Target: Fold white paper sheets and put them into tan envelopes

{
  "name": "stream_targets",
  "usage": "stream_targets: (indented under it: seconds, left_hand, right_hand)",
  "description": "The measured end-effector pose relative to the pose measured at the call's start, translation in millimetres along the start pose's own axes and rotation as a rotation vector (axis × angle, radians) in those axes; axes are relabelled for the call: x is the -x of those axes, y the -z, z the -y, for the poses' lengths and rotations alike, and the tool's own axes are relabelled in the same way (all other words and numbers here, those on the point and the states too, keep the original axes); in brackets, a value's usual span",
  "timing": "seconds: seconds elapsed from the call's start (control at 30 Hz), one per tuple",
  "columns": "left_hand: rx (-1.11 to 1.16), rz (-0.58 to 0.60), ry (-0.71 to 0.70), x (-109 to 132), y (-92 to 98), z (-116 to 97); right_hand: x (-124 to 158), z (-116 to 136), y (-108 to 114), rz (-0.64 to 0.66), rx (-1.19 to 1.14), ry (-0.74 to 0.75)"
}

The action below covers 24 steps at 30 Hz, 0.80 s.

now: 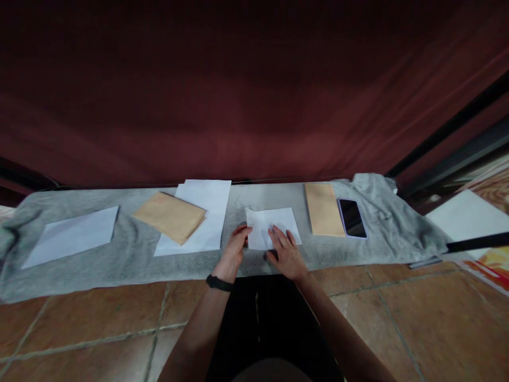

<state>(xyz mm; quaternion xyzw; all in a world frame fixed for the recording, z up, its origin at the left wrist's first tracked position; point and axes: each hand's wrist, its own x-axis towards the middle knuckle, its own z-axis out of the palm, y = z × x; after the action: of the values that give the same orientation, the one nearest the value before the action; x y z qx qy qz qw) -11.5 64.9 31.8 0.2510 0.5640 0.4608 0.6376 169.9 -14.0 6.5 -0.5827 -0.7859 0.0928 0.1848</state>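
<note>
A white sheet of paper [274, 216], which looks folded, lies on the grey cloth in front of me. My left hand [237, 242] pinches its left edge between thumb and fingers. On the paper's lower right part rests my right hand [285, 249], palm down, fingers spread and holding nothing. To the right of the paper is a brown envelope [324, 209], with a phone [352, 218] in a light purple case beside it. Left of my hands, several brown envelopes [169, 215] lie stacked on top of white paper sheets [202, 233].
Another white sheet [75, 233] lies at the far left of the grey cloth [131, 260]. A dark red curtain [238, 106] hangs behind the cloth-covered surface. The cloth is bunched at right, near a dark bar [477, 242]. Brown floor tiles [111, 313] show below.
</note>
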Motion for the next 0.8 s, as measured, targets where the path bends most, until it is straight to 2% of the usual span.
stream_targets:
  seconds: [0.2,0.33,0.4,0.47,0.57,0.63,0.7,0.8]
  left_hand:
    - [0.014,0.032,-0.079,7.7,-11.9,2.7]
    - [0.026,0.113,-0.074,18.5,-23.9,-1.4]
    - [0.032,0.175,-0.074,23.8,-29.0,-6.7]
    - [0.025,0.224,-0.087,27.8,-32.5,-12.8]
    - [-0.040,0.174,-0.163,30.1,-34.5,-18.1]
    - [-0.074,0.144,-0.210,29.7,-34.1,-16.1]
    - [-0.034,0.175,-0.197,28.4,-33.2,-9.4]
    - [0.044,0.230,-0.124,24.5,-30.1,4.8]
  right_hand:
    - [-3.4,6.2,-3.1,-0.037,-0.012,-0.037]
    - [-6.0,10.4,-2.5,-0.062,-0.134,-0.051]
    - [-10.3,12.5,-0.7,-0.125,-0.308,-0.143]
    - [-18.1,15.4,5.0,-0.244,-0.574,-0.299]
    - [-35.0,20.5,21.7,-0.438,-1.036,-0.508]
    - [-45.7,23.0,33.8,-0.517,-1.270,-0.525]
    - [-51.9,23.4,40.3,-0.539,-1.414,-0.505]
    - [-48.3,19.0,33.2,-0.478,-1.488,-0.559]
